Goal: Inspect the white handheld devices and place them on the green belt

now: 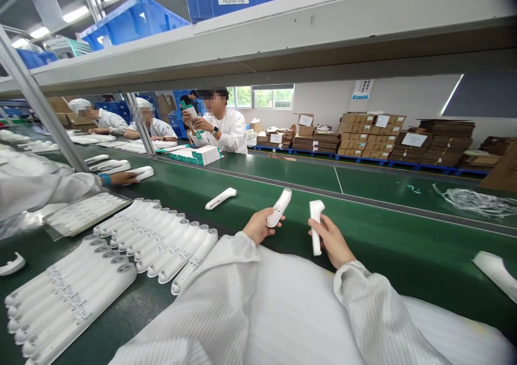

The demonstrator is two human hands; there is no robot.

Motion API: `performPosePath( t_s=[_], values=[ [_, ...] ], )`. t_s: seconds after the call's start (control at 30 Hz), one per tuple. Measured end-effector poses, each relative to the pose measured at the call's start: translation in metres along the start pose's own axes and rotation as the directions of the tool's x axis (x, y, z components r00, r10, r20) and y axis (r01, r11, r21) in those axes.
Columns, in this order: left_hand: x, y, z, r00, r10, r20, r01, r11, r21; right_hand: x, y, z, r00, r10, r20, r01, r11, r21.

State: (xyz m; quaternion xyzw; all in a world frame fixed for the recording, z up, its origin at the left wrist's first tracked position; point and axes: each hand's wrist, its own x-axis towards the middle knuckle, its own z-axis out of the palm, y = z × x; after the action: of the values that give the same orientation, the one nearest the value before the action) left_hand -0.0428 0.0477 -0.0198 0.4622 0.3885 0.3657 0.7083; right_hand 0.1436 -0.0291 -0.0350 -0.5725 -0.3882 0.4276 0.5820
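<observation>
My left hand [257,226] is closed around the lower end of a white plastic housing [281,202], long and slightly curved, with small dark marks on its face. A second white plastic housing [315,230], bent at its top end, is gripped upright in my right hand [333,241]. The two pieces are held side by side, apart from each other, above the green belt. Another white housing [221,198] lies on the belt beyond my left hand. To the left, white housings [181,246] lie packed in a row, and a stack of similar ones [72,295] is nearer.
A co-worker's hand [125,178] touches a white piece at left. Across the green belt [388,219], a person handles a box near white-green boxes [202,155]. Overhead runs a shelf [258,53] with blue bins. One white piece [496,273] lies at right.
</observation>
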Motion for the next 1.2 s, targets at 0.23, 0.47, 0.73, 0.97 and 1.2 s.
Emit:
performPosePath(
  t_s=[0.23, 0.47, 0.73, 0.97, 1.2],
  values=[
    [-0.014, -0.002, 0.019, 0.947, 0.034, 0.319, -0.006, 0.996, -0.089, 0.014, 0.007, -0.017, 0.967, -0.205, -0.148, 0.028, 0.666, -0.746],
    [-0.020, -0.008, 0.028, 0.916, 0.052, 0.398, 0.006, 0.990, -0.142, 0.019, 0.020, -0.031, 0.988, -0.156, 0.019, 0.075, 0.361, -0.930],
    [-0.021, -0.018, 0.030, 0.899, 0.068, 0.433, -0.042, 0.997, -0.071, 0.003, 0.002, -0.009, 0.971, -0.233, -0.049, 0.158, 0.787, -0.596],
    [-0.041, -0.018, 0.046, 0.945, 0.202, 0.259, -0.304, 0.834, 0.460, -0.025, -0.018, 0.019, 0.991, 0.135, -0.003, -0.135, 0.990, 0.031],
    [-0.036, -0.014, 0.035, 0.913, 0.365, 0.183, -0.392, 0.658, 0.643, -0.007, 0.003, 0.000, 0.956, 0.263, 0.133, -0.293, 0.892, 0.344]
  ],
)
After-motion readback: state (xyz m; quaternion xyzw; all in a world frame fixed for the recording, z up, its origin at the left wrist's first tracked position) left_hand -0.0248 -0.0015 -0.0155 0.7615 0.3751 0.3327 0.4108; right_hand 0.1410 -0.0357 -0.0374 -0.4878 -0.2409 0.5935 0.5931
